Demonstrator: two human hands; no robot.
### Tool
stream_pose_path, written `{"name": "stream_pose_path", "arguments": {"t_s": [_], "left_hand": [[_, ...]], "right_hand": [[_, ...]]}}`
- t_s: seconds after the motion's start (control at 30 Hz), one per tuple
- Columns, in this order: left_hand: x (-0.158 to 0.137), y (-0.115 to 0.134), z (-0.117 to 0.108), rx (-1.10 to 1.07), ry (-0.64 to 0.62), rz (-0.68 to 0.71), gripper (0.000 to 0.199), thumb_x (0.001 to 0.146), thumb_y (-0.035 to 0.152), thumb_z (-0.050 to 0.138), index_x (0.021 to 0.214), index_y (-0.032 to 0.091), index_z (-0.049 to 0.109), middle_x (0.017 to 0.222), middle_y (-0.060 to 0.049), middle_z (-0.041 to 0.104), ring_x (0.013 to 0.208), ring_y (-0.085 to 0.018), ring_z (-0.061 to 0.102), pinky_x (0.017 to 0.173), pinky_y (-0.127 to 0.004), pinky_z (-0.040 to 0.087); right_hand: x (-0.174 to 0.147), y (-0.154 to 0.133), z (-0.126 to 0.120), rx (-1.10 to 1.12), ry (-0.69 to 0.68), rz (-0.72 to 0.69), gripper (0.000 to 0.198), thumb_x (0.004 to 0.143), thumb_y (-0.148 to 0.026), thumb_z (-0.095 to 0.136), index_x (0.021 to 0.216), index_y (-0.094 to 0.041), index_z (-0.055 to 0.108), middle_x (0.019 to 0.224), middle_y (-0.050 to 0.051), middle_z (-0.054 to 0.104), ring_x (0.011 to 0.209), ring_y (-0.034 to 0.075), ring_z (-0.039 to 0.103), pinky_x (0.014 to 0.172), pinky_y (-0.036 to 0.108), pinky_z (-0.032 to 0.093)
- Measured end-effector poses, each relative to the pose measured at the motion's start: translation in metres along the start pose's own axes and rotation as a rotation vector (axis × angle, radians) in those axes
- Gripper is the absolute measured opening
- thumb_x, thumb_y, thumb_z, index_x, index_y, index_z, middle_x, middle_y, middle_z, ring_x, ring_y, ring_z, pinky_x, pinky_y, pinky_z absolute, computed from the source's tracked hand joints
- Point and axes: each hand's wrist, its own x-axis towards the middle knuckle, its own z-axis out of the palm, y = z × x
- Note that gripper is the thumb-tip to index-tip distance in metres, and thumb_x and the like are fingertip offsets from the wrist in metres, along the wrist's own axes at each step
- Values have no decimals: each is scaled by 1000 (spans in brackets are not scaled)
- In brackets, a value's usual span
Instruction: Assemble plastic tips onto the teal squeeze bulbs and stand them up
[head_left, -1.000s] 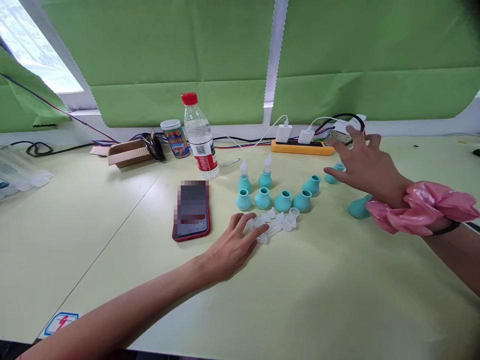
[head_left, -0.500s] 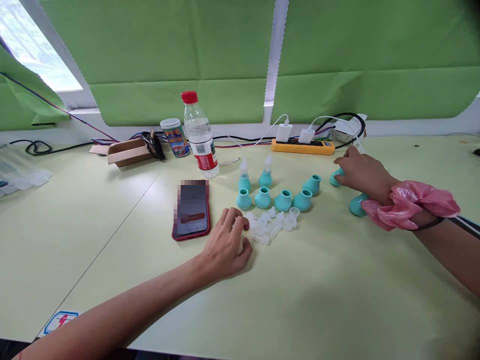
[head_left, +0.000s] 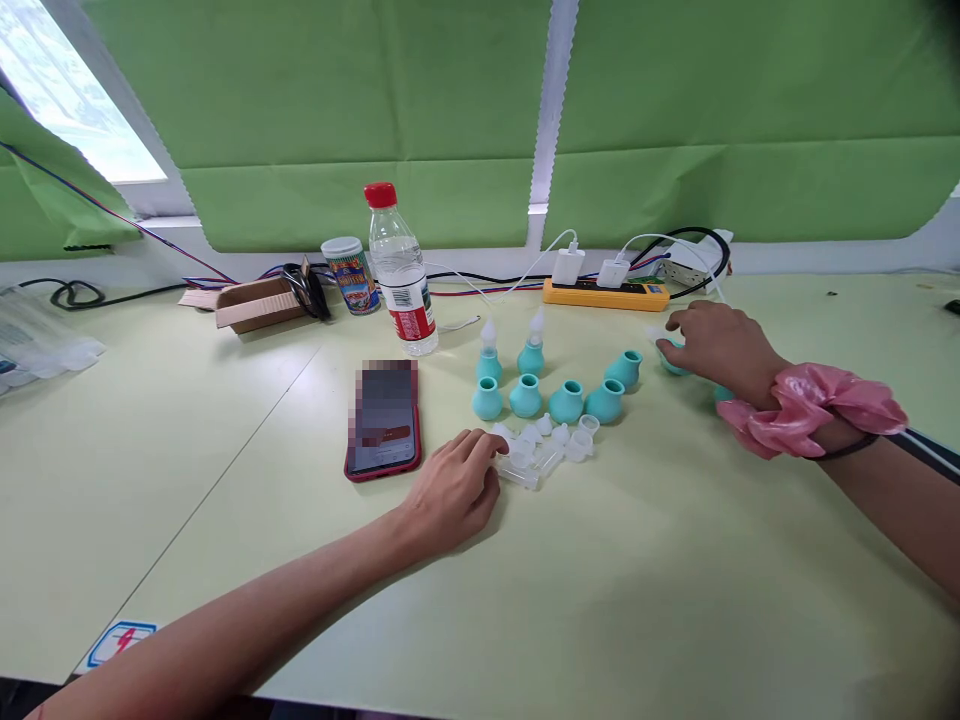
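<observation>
My left hand [head_left: 456, 492] rests on the table with its fingers loosely bent, thumb and index apart. Its index fingertip touches the edge of a pile of translucent plastic tips and tubes [head_left: 551, 452]. Over at the right, my right hand [head_left: 726, 345] is over a teal rubber bulb [head_left: 673, 360] lying on its side, with a clear tip [head_left: 654, 333] pointing left. The thumb lies over that bulb, apart from the index finger. Another teal bulb [head_left: 723, 393] shows partly under the wrist. Open-necked teal bulbs [head_left: 566, 404] stand behind the pile, near two fitted with clear tips [head_left: 531, 352].
A phone [head_left: 384, 420] lies left of the pile. Behind it stand a red-capped water bottle [head_left: 402, 275] and a printed can [head_left: 351, 278]. An orange power strip [head_left: 606, 294] with chargers and cables runs along the back; a small cardboard box [head_left: 259, 308] sits farther left.
My left index finger has come down onto the edge of the clear parts. My right hand has shifted slightly, and the clear tip on the bulb beside it now shows, pointing left.
</observation>
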Motion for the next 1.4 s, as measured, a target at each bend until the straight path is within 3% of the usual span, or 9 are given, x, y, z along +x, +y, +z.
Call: {"name": "stream_pose_path", "arguments": {"t_s": [0.27, 0.43, 0.5, 0.57, 0.7, 0.8, 0.9, 1.0, 1.4], "left_hand": [[-2, -2, 6, 141, -10, 93, 11, 76, 24, 44, 72, 16, 51, 68, -4, 54, 63, -15, 48, 51, -25, 40], [0, -6, 11, 219, -82, 55, 22, 84, 24, 36, 73, 15, 53, 65, -3, 55, 63, -15, 50, 53, -24, 39], [0, -6, 10, 195, -81, 26, 20, 84, 24, 36, 77, 15, 53, 67, -3, 55, 65, -15, 51, 54, -25, 39], [0, -4, 7, 122, -78, -25, 17, 83, 25, 38, 82, 16, 51, 65, -2, 54, 63, -15, 50, 54, -25, 38], [-4, -2, -2, -169, -2, -134, 18, 79, 32, 43, 86, 16, 46, 64, 0, 49, 56, -12, 46, 51, -23, 36], [-7, -2, -7, -447, 56, -80, 23, 78, 39, 42, 81, 16, 43, 63, 1, 46, 56, -11, 43, 52, -23, 35], [-7, -2, -9, -547, -46, -13, 26, 81, 39, 36, 73, 15, 43, 57, 2, 42, 51, -9, 38, 49, -22, 30], [-4, -2, -7, -487, -150, 34, 32, 87, 29, 31, 58, 16, 36, 50, 5, 30, 44, -6, 28, 44, -21, 23], [-5, -4, 0, -194, 217, 237, 37, 85, 23, 43, 52, 17, 30, 47, 6, 21, 42, -6, 21, 42, -23, 19]], "right_hand": [[4, 16, 29, 39, -180, -103, 34, 76, -28, 42, 106, -14, 52, 98, 20, 51, 73, 24, 53, 56, 30, 32], [0, 15, 7, 32, -101, 9, 34, 74, -35, 43, 101, -17, 53, 98, 18, 50, 81, 29, 52, 55, 32, 32], [-5, 8, -13, 34, 41, 68, 36, 75, -36, 41, 105, -18, 49, 104, 18, 48, 85, 30, 51, 58, 34, 33], [-14, -3, -32, 168, 483, 80, 30, 74, -30, 44, 101, -17, 48, 103, 14, 49, 89, 26, 50, 66, 33, 36], [-43, -42, -57, 575, 908, -258, 23, 62, -19, 55, 80, -17, 41, 82, 7, 50, 80, 18, 52, 67, 27, 41], [-77, -82, -59, 754, 615, -629, 23, 61, -16, 55, 77, -19, 39, 79, 3, 50, 68, 13, 50, 57, 23, 41], [-107, -114, -51, 609, 355, -861, 14, 72, -18, 50, 84, -18, 43, 78, 3, 52, 64, 12, 51, 52, 22, 38], [-119, -128, -41, 553, 333, -837, 11, 78, -21, 46, 87, -16, 47, 73, 2, 53, 60, 12, 50, 49, 22, 34], [-129, -128, -41, 213, 268, -649, 10, 72, -15, 52, 81, -19, 51, 62, -1, 53, 43, 10, 42, 42, 24, 13]]}}
